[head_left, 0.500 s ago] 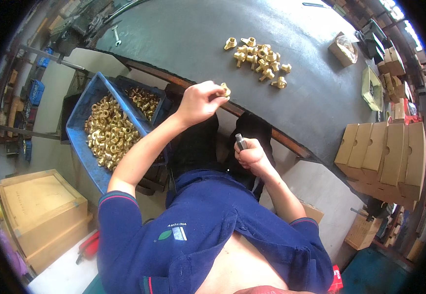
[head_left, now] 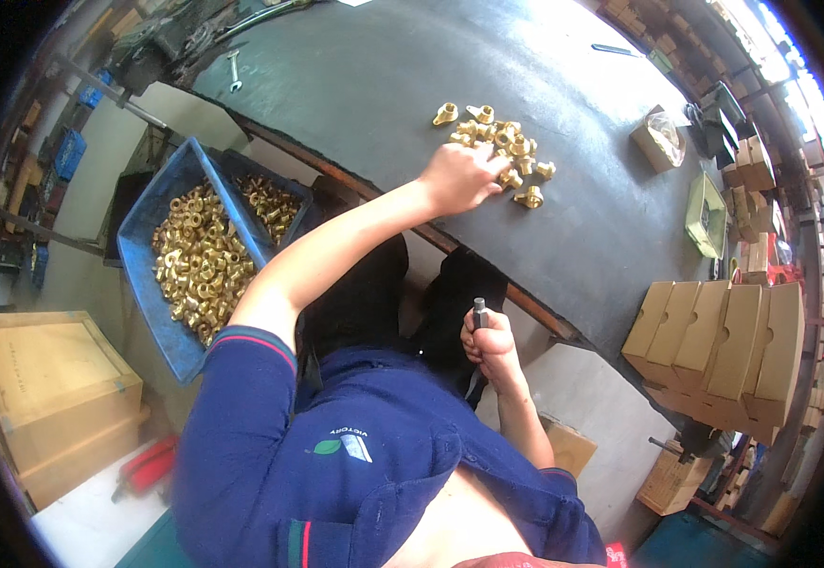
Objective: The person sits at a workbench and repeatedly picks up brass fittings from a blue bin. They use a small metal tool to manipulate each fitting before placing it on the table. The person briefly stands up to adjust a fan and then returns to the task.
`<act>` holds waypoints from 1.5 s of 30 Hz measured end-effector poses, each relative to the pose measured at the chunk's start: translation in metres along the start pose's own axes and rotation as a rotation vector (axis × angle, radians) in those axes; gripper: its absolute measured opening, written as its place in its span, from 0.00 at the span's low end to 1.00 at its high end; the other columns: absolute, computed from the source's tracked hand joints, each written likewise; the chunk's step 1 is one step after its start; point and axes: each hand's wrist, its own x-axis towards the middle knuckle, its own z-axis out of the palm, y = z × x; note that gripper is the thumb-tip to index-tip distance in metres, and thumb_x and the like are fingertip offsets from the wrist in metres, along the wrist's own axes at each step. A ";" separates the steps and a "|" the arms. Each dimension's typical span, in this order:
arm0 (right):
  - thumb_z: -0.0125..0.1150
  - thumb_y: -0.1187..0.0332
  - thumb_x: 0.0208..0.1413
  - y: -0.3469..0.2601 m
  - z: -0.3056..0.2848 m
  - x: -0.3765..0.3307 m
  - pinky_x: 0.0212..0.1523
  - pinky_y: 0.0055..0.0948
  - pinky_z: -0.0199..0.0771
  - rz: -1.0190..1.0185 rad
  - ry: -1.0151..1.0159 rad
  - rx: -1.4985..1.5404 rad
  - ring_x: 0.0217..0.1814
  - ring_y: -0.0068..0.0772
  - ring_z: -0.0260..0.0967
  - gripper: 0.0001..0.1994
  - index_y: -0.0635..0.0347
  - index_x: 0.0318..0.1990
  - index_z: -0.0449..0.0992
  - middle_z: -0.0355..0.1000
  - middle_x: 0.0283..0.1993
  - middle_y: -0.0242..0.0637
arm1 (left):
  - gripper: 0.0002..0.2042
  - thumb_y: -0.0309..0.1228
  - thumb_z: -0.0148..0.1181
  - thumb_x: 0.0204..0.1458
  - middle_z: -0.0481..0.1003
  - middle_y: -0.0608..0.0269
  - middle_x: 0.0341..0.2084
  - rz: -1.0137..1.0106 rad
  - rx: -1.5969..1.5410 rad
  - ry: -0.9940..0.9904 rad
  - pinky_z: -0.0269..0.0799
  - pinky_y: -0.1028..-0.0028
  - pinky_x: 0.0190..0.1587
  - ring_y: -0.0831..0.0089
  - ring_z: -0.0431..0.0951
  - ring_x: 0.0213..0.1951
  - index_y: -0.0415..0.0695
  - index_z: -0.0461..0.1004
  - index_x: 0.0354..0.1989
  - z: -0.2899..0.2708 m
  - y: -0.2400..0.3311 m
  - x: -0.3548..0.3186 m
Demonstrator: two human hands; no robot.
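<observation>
My left hand [head_left: 462, 178] reaches over the bench to the near left side of a loose pile of brass fittings [head_left: 518, 147]. Its fingers are bent in among the fittings. Their tips are partly hidden, so I cannot make out what is between them. Below the bench edge, in front of my body, my right hand [head_left: 493, 346] is wrapped round a dark metal hex-ended tool [head_left: 479, 310], which points up out of the fist. The lower part of the tool is hidden by the hand.
Left of my knees, a blue bin [head_left: 158, 327] holds many brass fittings, with smaller ones in a dark bin [head_left: 302, 216] beside it. A wrench [head_left: 234, 72] lies on the bench [head_left: 355, 104]. Cardboard boxes [head_left: 706, 331] stand at the right edge, near a pale green tray [head_left: 706, 220].
My left hand has moved right and away from me, from the bench edge to the pile; the brass fitting it held is no longer visible there. My right hand, still gripping the tool, sits slightly lower in view.
</observation>
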 end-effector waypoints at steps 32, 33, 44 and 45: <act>0.51 0.69 0.48 -0.130 -0.091 0.076 0.52 0.39 0.67 -0.545 0.109 0.023 0.50 0.44 0.68 0.18 0.76 0.44 0.69 0.68 0.48 0.51 | 0.22 0.43 0.56 0.47 0.66 0.42 0.47 -0.049 -0.374 0.406 0.56 0.55 0.55 0.50 0.64 0.52 0.39 0.69 0.46 0.101 0.028 0.124; 0.51 0.69 0.48 -0.133 -0.090 0.081 0.53 0.39 0.66 -0.573 0.145 -0.017 0.51 0.44 0.67 0.19 0.76 0.44 0.69 0.68 0.48 0.51 | 0.18 0.39 0.56 0.47 0.69 0.46 0.43 0.019 -0.278 0.528 0.60 0.57 0.50 0.53 0.68 0.47 0.39 0.70 0.42 0.083 0.014 0.118; 0.47 0.70 0.49 -0.148 -0.096 0.089 0.41 0.33 0.73 -0.445 0.182 -0.136 0.39 0.40 0.72 0.14 0.73 0.37 0.72 0.72 0.40 0.47 | 0.19 0.40 0.50 0.51 0.64 0.33 0.44 -0.205 -0.321 0.438 0.59 0.58 0.52 0.44 0.64 0.47 0.36 0.69 0.43 0.126 0.024 0.139; 0.48 0.71 0.47 -0.145 -0.088 0.086 0.42 0.34 0.72 -0.436 0.173 -0.128 0.40 0.41 0.72 0.13 0.72 0.37 0.72 0.72 0.40 0.48 | 0.19 0.39 0.48 0.51 0.64 0.33 0.44 -0.223 -0.380 0.470 0.57 0.56 0.54 0.43 0.63 0.49 0.36 0.68 0.44 0.132 0.036 0.146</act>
